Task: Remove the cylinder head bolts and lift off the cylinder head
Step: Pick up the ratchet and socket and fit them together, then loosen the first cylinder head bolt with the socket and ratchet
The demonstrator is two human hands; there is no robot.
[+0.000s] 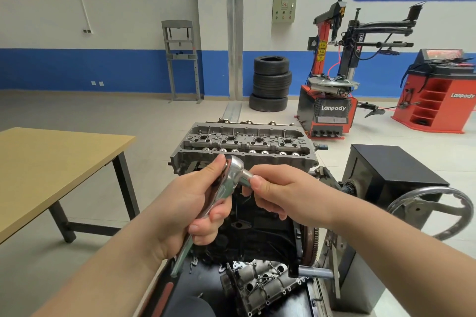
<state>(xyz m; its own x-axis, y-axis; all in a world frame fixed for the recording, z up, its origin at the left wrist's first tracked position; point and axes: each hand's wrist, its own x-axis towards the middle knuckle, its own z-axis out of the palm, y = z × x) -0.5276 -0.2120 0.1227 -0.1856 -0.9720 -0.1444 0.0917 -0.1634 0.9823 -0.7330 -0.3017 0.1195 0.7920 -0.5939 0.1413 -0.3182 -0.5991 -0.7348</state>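
Note:
The grey cylinder head (pixel 244 143) sits on top of the dark engine block (pixel 257 226), mounted on an engine stand. In front of it I hold a chrome ratchet wrench (pixel 229 180). My left hand (pixel 190 203) grips the ratchet's handle just below its head. My right hand (pixel 273 190) pinches the short socket or drive piece (pixel 248 177) sticking out of the ratchet head. The ratchet is held in the air, apart from the cylinder head.
A removed cover with loose bolts (pixel 265 285) lies in the stand's tray below. The stand's handwheel (pixel 432 211) and black box (pixel 391 170) are to the right. A wooden table (pixel 51 162) stands left. Tyres (pixel 270 85) and a tyre changer (pixel 329 105) are behind.

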